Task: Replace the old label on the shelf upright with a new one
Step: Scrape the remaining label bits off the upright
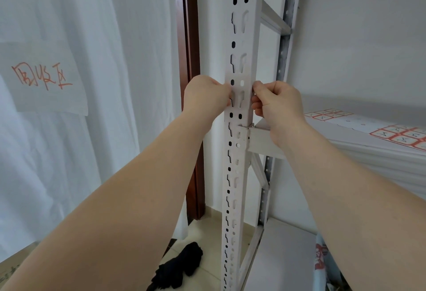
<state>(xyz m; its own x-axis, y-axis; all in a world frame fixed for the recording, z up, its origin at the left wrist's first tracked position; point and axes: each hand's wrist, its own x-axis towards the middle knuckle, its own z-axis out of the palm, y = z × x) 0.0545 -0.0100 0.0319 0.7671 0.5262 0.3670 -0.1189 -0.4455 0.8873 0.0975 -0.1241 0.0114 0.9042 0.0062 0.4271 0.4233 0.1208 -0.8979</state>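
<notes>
Pinched at left edge by left hand (205,97), at right edge by right hand (275,104): white label (237,89) across front face of shelf upright (240,37), just above beam (261,139) joint. Presumably held taut for even seating or peeling.

Matt white-painted metal upright (251,48), white cloth curtain (126,60).

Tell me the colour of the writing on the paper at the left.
The writing is orange-red; the head view shows it.
</notes>
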